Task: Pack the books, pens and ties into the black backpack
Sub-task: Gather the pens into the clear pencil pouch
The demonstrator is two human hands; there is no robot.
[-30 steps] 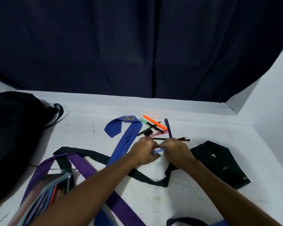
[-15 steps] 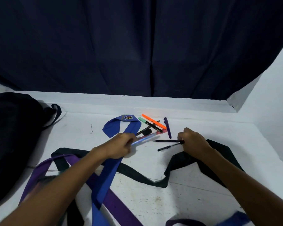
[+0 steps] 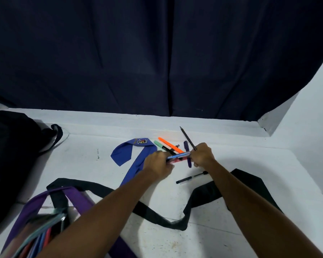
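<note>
The left hand [image 3: 158, 163] is closed around a blue pen [image 3: 178, 156], with a pink one under it, probably to collect them in one bundle. The right hand [image 3: 202, 155] is closed on a black pencil [image 3: 187, 138] that points up and away. Just behind both hands lie the orange marker [image 3: 171, 145] and the green marker [image 3: 159, 144]. Far left of the left hand sits the black backpack [image 3: 9, 155].

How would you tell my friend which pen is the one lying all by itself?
Start at the white table and find the black tie snaking under the right arm. Just beyond it, below the right hand, lies a thin black pen. Unlike the clustered coloured markers, it lies alone, untouched.
</note>
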